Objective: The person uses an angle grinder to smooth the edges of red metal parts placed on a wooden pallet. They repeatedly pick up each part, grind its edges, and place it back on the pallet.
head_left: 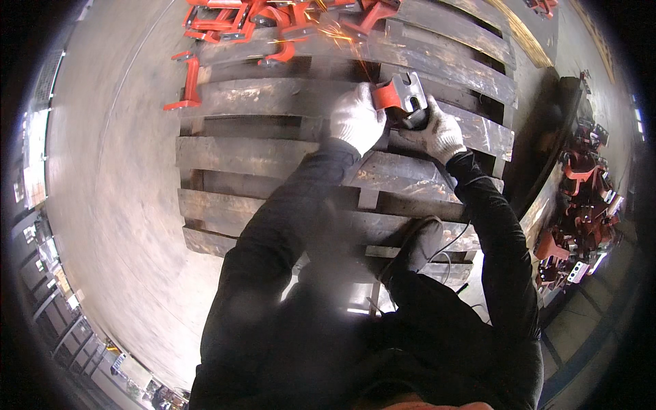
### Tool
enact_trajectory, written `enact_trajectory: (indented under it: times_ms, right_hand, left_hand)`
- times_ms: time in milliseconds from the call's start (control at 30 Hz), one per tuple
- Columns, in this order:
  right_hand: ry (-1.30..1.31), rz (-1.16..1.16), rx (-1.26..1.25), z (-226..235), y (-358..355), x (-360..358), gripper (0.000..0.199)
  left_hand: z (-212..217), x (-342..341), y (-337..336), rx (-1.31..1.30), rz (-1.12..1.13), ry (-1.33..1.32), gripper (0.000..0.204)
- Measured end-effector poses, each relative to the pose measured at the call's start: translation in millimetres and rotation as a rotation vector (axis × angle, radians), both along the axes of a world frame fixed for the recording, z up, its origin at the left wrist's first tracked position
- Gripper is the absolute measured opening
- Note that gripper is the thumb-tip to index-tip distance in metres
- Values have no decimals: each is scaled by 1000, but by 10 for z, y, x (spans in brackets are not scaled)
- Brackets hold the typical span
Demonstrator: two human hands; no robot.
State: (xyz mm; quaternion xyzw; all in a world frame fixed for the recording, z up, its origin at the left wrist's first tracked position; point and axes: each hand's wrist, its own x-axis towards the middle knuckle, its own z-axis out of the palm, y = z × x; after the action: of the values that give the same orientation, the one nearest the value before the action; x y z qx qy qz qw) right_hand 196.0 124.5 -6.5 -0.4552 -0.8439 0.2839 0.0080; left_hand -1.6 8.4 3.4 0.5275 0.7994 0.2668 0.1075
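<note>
— What lies at the far left corner of the wooden pallet (273,157)?

— A heap of red-painted steel brackets (232,27), with one loose bracket (186,85) hanging off the pallet's left edge, over the concrete floor (116,178).

— And the left hand (355,121)?

— In a white knit glove, fingers clenched on a red bracket with a bare grey plate (398,94). It holds the piece on a slat near the pallet's far right part.

— Where do the sparks (335,34) show?

— They spray away from that bracket toward the heap at the far edge.

— The right hand (437,133)?

— Also gloved, just beside the left, fingers wrapped on a dark power tool (415,120) pressed against the bracket. Its working end is hidden, so I cannot tell the kind for sure. A thin black cable (451,249) runs by the right sleeve near the pallet's near edge.

— Anything past the right edge?

— A second pile of red and grey brackets (581,219) on the floor, well apart from the hands.
</note>
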Motion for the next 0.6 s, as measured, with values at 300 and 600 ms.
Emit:
enact_trajectory:
  times_ms: [300,600]
  right_hand:
    - [16,-31,-85,267,-312,148,90]
    - [171,-340,-43,763,-535,849,87]
  left_hand:
    - [-87,-25,5,-38,-26,64,51]
    - [390,-62,-58,-342,-45,104,69]
